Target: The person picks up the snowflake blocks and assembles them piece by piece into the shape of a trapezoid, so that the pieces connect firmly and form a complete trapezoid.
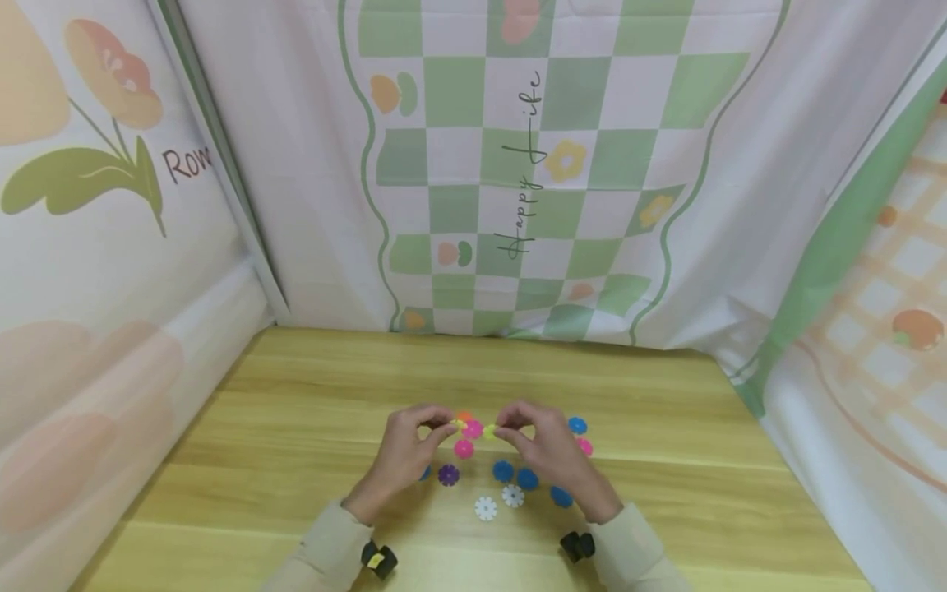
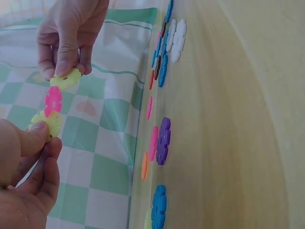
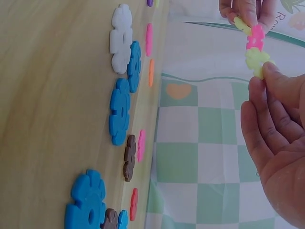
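Both hands are raised above the table around a short chain of notched, flower-shaped plastic building discs. My left hand [image 1: 409, 446] pinches a yellow disc [image 2: 53, 125] between thumb and fingers. Opposite it, my right hand [image 1: 549, 450] pinches another yellow disc [image 3: 256, 59] by its edge. Between the two sits a pink disc [image 2: 53, 99], which appears joined to both yellow ones. Below the chain, a loose pink disc [image 1: 464, 449] and a purple disc [image 1: 448, 475] lie on the table.
Loose discs lie flat on the wooden table [image 1: 296, 493]: several blue discs [image 1: 503, 470], white discs [image 1: 485, 509], an orange disc [image 3: 151, 72], brown discs [image 3: 129, 158] and a red disc [image 3: 134, 204]. Printed cloth [image 1: 451, 90] hangs at the back, with more at both sides.
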### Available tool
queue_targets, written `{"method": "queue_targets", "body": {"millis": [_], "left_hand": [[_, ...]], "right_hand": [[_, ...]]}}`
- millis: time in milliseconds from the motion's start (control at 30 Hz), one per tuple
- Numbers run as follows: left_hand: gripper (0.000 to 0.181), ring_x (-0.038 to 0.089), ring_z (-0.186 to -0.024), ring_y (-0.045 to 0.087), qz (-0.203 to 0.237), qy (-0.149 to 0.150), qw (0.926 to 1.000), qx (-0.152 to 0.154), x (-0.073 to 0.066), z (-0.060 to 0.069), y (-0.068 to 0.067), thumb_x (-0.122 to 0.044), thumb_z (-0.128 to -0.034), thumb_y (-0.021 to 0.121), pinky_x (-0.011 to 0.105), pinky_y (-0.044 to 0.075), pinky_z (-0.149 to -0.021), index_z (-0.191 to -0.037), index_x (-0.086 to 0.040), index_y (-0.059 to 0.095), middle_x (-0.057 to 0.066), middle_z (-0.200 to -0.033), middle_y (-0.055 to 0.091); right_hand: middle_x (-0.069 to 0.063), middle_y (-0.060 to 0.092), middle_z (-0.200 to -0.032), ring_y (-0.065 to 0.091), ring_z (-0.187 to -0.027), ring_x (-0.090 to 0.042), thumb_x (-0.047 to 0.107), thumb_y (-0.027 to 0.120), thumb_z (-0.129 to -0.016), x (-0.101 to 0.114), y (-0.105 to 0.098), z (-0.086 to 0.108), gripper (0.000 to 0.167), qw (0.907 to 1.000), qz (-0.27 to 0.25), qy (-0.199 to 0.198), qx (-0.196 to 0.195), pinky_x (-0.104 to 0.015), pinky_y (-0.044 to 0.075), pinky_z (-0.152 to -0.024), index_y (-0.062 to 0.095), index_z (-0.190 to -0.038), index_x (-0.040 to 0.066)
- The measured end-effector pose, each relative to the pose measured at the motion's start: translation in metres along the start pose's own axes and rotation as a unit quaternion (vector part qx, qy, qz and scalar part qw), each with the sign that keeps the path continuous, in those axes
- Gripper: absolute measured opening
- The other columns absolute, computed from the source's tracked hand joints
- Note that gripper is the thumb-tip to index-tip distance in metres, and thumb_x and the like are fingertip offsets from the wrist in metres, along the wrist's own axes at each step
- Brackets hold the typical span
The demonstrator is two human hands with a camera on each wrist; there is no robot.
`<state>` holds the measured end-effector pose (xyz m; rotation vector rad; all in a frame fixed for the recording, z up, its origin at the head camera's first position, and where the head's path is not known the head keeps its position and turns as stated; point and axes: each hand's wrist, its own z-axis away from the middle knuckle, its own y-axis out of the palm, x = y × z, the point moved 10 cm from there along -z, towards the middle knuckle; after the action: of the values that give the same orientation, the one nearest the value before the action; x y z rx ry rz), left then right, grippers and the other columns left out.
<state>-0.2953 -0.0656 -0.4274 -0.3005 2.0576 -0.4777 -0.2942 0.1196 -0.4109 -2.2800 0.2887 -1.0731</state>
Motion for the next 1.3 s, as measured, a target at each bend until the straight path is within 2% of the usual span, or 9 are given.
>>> {"method": "queue_targets", "body": {"millis": [300,533,600,700,800,900,1100,1200,1300], "left_hand": [[0.01,0.011,-0.086,0.073,0.003,0.012,0.9999,0.002,-0.001,0.002,0.003,-0.008,-0.0933,0.079,0.03,0.064,-0.079,-0.103,-0.009,0.079,0.002,-0.095,0.079],[0.01,0.009,-0.078,0.071,0.006,0.033,0.9994,-0.001,-0.005,0.003,0.011,-0.004,-0.0899,0.081,0.028,0.064,-0.072,-0.099,-0.008,0.08,0.004,-0.09,0.08],[0.01,0.009,-0.079,0.071,0.01,0.019,0.9997,0.012,-0.002,0.004,0.015,-0.004,-0.0904,0.08,0.027,0.063,-0.073,-0.1,-0.007,0.08,0.005,-0.09,0.08],[0.01,0.009,-0.084,0.073,0.027,-0.023,0.9984,0.043,0.007,0.005,0.022,-0.008,-0.0941,0.078,0.026,0.063,-0.079,-0.104,-0.008,0.078,0.004,-0.093,0.08],[0.009,0.011,-0.089,0.073,0.05,-0.065,0.9936,0.078,0.016,0.006,0.027,-0.016,-0.0984,0.075,0.024,0.062,-0.083,-0.105,-0.011,0.076,0.003,-0.096,0.078],[0.017,0.013,-0.094,0.073,0.07,-0.092,0.9875,0.107,0.021,0.007,0.027,-0.024,-0.1013,0.072,0.023,0.061,-0.086,-0.11,-0.011,0.075,0.002,-0.103,0.077],[0.031,0.016,-0.103,0.072,0.106,-0.1,0.9781,0.148,0.021,0.008,0.032,-0.029,-0.1037,0.069,0.023,0.059,-0.092,-0.123,-0.005,0.072,0.007,-0.116,0.076],[0.028,0.014,-0.103,0.071,0.124,-0.09,0.9737,0.168,0.018,0.008,0.039,-0.026,-0.1034,0.069,0.024,0.059,-0.093,-0.123,-0.007,0.073,0.007,-0.114,0.076],[0.023,0.011,-0.099,0.071,0.132,-0.081,0.9721,0.176,0.014,0.008,0.043,-0.024,-0.1025,0.07,0.024,0.061,-0.091,-0.119,-0.009,0.075,0.005,-0.11,0.076]], "right_hand": [[0.004,0.075,-0.088,0.07,-0.082,-0.003,0.002,0.079,-0.093,0.001,0.0,0.001,0.014,1.0,0.002,0.003,0.003,-0.027,0.064,-0.073,0.071,-0.096,0.013],[0.003,0.075,-0.086,0.07,-0.078,-0.006,0.0,0.077,-0.093,0.004,0.001,0.002,0.011,0.9998,0.016,-0.005,-0.011,-0.023,0.062,-0.07,0.073,-0.095,0.01],[0.003,0.075,-0.086,0.071,-0.079,-0.007,0.0,0.076,-0.094,0.001,0.001,0.003,0.01,0.9997,0.018,0.004,-0.015,-0.024,0.063,-0.071,0.073,-0.094,0.009],[0.003,0.076,-0.086,0.073,-0.08,-0.007,0.002,0.076,-0.095,-0.006,0.001,0.004,0.008,0.9993,0.014,0.028,-0.02,-0.025,0.063,-0.072,0.074,-0.094,0.01],[0.003,0.077,-0.087,0.074,-0.082,-0.009,0.006,0.076,-0.096,-0.01,-0.001,0.003,0.005,0.9988,0.007,0.045,-0.019,-0.024,0.063,-0.074,0.075,-0.094,0.011],[0.002,0.078,-0.089,0.074,-0.084,-0.009,0.01,0.077,-0.096,-0.009,-0.001,0.001,0.002,0.9987,0.0,0.05,-0.006,-0.023,0.063,-0.075,0.075,-0.095,0.009],[0.002,0.078,-0.091,0.073,-0.085,-0.006,0.012,0.076,-0.097,-0.005,0.006,0.0,0.001,0.998,-0.016,0.046,0.039,-0.028,0.064,-0.078,0.076,-0.096,0.012],[0.003,0.078,-0.094,0.073,-0.087,-0.006,0.015,0.075,-0.098,-0.001,0.012,0.0,0.003,0.9963,-0.025,0.048,0.067,-0.03,0.065,-0.08,0.076,-0.099,0.012],[0.004,0.079,-0.097,0.074,-0.09,-0.007,0.016,0.075,-0.098,0.002,0.019,-0.002,0.003,0.9939,-0.037,0.049,0.091,-0.031,0.065,-0.083,0.077,-0.101,0.017]]}}
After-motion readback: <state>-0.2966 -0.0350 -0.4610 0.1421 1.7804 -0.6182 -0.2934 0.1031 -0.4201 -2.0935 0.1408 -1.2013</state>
